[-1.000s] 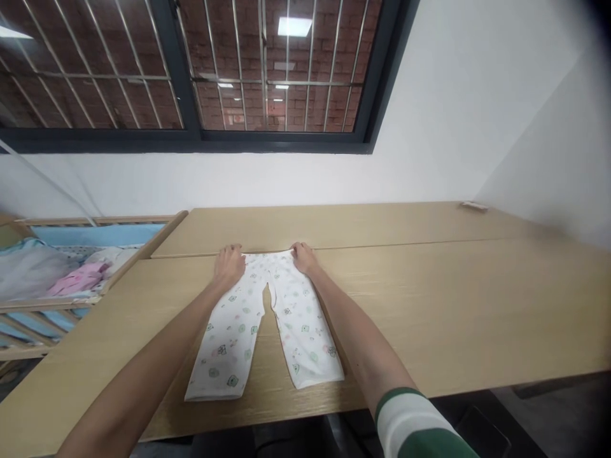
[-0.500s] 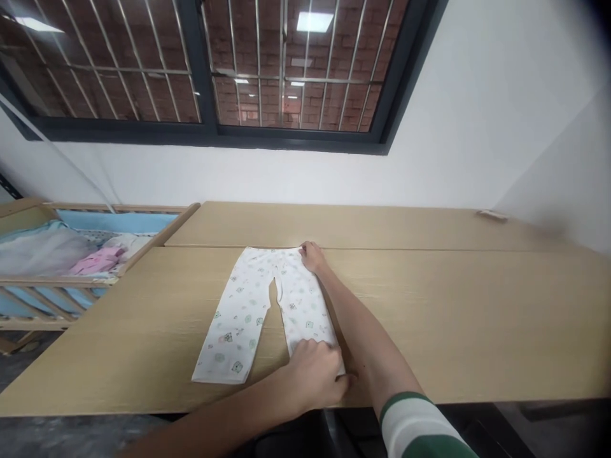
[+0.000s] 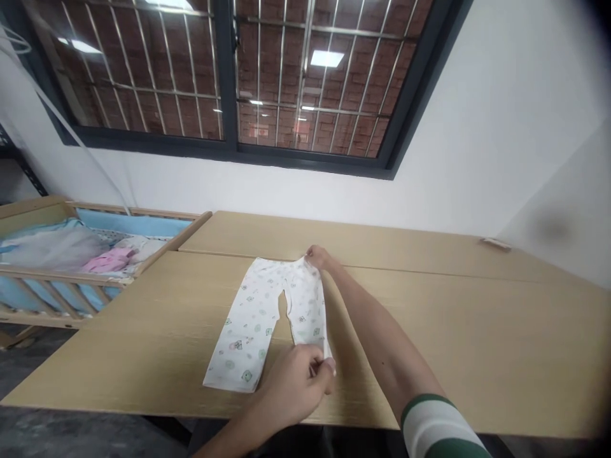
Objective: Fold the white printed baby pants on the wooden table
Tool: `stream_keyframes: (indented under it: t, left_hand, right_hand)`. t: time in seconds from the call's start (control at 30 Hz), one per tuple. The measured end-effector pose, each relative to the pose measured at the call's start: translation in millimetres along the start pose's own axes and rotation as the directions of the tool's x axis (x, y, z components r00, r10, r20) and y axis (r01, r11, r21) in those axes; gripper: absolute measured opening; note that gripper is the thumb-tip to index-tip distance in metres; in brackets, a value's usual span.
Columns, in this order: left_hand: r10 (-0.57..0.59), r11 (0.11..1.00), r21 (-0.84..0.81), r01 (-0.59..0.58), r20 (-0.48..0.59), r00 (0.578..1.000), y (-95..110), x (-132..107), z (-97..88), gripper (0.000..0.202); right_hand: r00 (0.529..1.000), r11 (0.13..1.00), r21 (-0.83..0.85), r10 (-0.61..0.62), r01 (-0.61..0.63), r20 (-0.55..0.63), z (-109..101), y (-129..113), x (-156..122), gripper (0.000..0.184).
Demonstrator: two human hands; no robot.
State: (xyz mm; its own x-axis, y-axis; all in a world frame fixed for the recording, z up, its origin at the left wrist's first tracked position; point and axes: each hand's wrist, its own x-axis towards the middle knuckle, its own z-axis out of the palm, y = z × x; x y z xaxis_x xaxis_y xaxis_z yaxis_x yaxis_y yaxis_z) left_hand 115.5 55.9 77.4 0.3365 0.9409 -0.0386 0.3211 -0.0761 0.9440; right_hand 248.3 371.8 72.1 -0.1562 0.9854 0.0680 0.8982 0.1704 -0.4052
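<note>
A pair of small white trousers (image 3: pixel 251 324) with a green and grey print lies spread on the wooden table, waistband toward the wall and legs toward me. My left hand (image 3: pixel 303 380) pinches the hem of the right-hand leg near the table's front edge. At the right end of the waistband, my right hand (image 3: pixel 317 256) grips the corner of the cloth. That leg's outer edge is slightly raised between my two hands. The other leg rests flat, untouched. My left fingers hide the end of the held leg.
The wooden table (image 3: pixel 429 331) has a seam running across near its back. On the left stands a wooden cot (image 3: pixel 67 277) with blue lining and a pink cloth (image 3: pixel 109 259) inside. A barred window (image 3: pixel 229 76) is above. A small flat object (image 3: pixel 495 243) lies at the back right.
My left hand has turned from lying over the leg to pinching its hem, and the leg's outer edge has lifted and shifted inward. The camera view has tilted a little.
</note>
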Motion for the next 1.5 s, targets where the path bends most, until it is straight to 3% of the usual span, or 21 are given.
stream_keyframes:
  t: [0.13, 0.3, 0.47, 0.6, 0.8, 0.9, 1.0, 1.07, 1.1, 1.2, 1.23, 1.27, 1.3, 1.37, 1.43, 1.5]
  left_hand:
    - [-0.028, 0.979, -0.202, 0.008, -0.092, 0.995, -12.3, -31.7, -28.7, 0.044]
    - [-0.105, 0.981, -0.184, 0.056, -0.266, 0.958, -35.9, -70.0, -64.3, 0.052]
    - [-0.199, 0.955, 0.127, 0.266, -0.39, 0.899, -69.3, -94.7, -90.9, 0.051]
    - [-0.211, 0.752, 0.48, 0.453, -0.476, 0.854, -85.4, -101.1, -98.4, 0.038]
    - [-0.208, 0.526, 0.663, 0.533, -0.508, 0.836, -78.6, -100.2, -93.2, 0.032]
    - [-0.083, 0.463, 0.706, 0.536, -0.568, 0.819, -78.1, -102.1, -87.8, 0.034]
    - [0.246, 0.491, 0.808, 0.326, -0.488, 0.837, -86.1, -106.2, -79.1, 0.03]
    - [0.437, 0.464, 0.871, 0.161, -0.383, 0.814, -93.6, -109.0, -71.1, 0.027]
    - [0.495, 0.44, 0.891, 0.111, -0.344, 0.798, -97.4, -110.1, -66.8, 0.03]
    - [0.542, 0.366, 0.925, 0.1, -0.299, 0.785, -109.1, -113.0, -55.2, 0.041]
    - [0.541, 0.34, 0.934, 0.106, -0.286, 0.791, -113.3, -113.9, -52.5, 0.041]
    - [0.541, 0.313, 0.944, 0.106, -0.269, 0.797, -117.8, -114.7, -50.4, 0.039]
    - [0.546, 0.285, 0.953, 0.099, -0.247, 0.801, -122.4, -115.5, -48.9, 0.036]
    - [0.569, 0.226, 0.971, 0.075, -0.194, 0.799, -130.7, -116.6, -47.1, 0.033]
    - [0.601, 0.175, 0.982, 0.076, -0.167, 0.781, -136.6, -116.8, -45.8, 0.037]
    - [0.615, 0.142, 0.985, 0.097, -0.165, 0.771, -139.8, -116.1, -44.3, 0.046]
  right_hand:
    - [1.0, 1.0, 0.012, -0.006, 0.006, -0.016, -14.5, -47.3, 18.6, 0.038]
    - [0.999, 1.0, 0.011, -0.029, 0.029, -0.023, 9.2, -114.3, 26.1, 0.043]
    - [1.0, 1.0, -0.019, -0.024, 0.024, -0.006, 52.2, -158.8, 17.9, 0.041]
    - [1.0, 0.999, -0.032, -0.004, 0.004, 0.029, 78.8, -174.0, 11.7, 0.034]
    - [0.998, 0.999, -0.038, -0.005, 0.008, 0.068, 90.1, -179.5, 5.0, 0.025]
    - [0.997, 0.999, -0.026, -0.046, 0.047, 0.055, 83.5, -182.6, -3.0, 0.026]
    - [0.98, 0.981, 0.035, -0.19, 0.189, 0.053, 73.0, -187.2, -29.4, 0.034]
    - [0.912, 0.911, 0.151, -0.4, 0.384, 0.095, 66.3, -189.4, -64.0, 0.044]
    - [0.843, 0.842, 0.227, -0.523, 0.489, 0.123, 63.6, -189.7, -86.2, 0.05]
    - [0.535, 0.587, 0.385, -0.809, 0.712, 0.243, 59.6, -184.9, -161.2, 0.061]
    - [0.44, 0.524, 0.417, -0.851, 0.743, 0.286, 60.1, -181.1, -184.4, 0.059]
    - [0.374, 0.485, 0.443, -0.871, 0.754, 0.317, 61.7, -176.2, -204.4, 0.06]
    - [0.333, 0.466, 0.463, -0.878, 0.754, 0.343, 64.1, -170.4, -220.4, 0.061]
    - [0.296, 0.457, 0.478, -0.878, 0.75, 0.375, 70.9, -157.6, -238.0, 0.061]
    - [0.305, 0.467, 0.459, -0.871, 0.756, 0.384, 78.1, -145.1, -237.1, 0.062]
    - [0.343, 0.491, 0.411, -0.857, 0.768, 0.384, 84.1, -135.0, -221.9, 0.065]
